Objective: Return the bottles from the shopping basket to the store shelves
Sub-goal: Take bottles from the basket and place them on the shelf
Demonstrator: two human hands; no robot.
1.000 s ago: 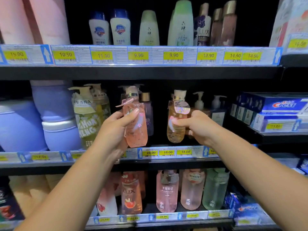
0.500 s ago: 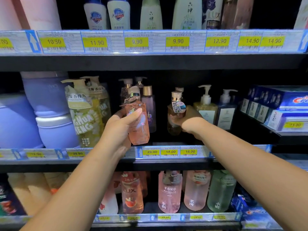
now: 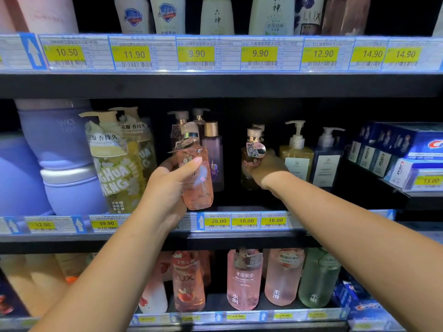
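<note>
My left hand (image 3: 167,188) grips a clear pink bottle (image 3: 199,180) with a pale cap and a paper tag, held upright at the front edge of the middle shelf (image 3: 239,233). My right hand (image 3: 268,168) reaches deep into that shelf and holds an amber bottle (image 3: 250,161) with a gold collar and a round tag. This bottle stands upright well back in the dark of the shelf, left of a yellow pump bottle (image 3: 296,152). The shopping basket is out of view.
A purple bottle (image 3: 213,154) stands right behind the pink one. Green pump bottles (image 3: 115,164) and lilac tubs (image 3: 55,149) fill the shelf's left, toothpaste boxes (image 3: 407,152) the right. Pink and green bottles (image 3: 244,279) line the lower shelf, white bottles (image 3: 215,17) the top shelf.
My right hand pushed the amber bottle from the shelf's front edge deep into the shelf. My left hand with the pink bottle stayed near the front. The camera moved closer.
</note>
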